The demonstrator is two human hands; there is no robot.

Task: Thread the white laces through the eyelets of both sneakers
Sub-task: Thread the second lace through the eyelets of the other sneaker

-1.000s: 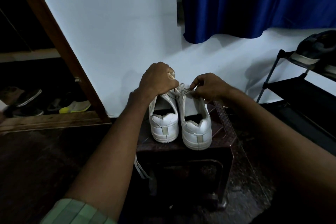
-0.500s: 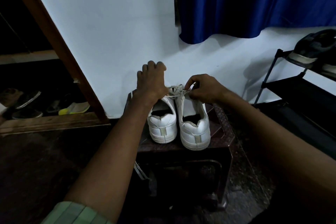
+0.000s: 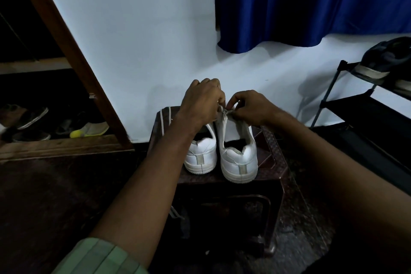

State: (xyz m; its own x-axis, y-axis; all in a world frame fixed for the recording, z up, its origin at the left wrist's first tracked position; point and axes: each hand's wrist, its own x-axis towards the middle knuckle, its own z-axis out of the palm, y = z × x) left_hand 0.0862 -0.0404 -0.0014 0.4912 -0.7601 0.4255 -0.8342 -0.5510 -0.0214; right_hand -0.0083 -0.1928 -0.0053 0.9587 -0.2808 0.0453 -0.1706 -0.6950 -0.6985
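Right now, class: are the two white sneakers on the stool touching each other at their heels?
Apart. The head view shows a dark strip of stool top between the heel of the left sneaker and the heel of the right sneaker.

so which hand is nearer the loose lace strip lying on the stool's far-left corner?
Left. The left hand is over the left sneaker, just right of the loose lace on the stool. The right hand pinches the lace at the right sneaker, farther off.
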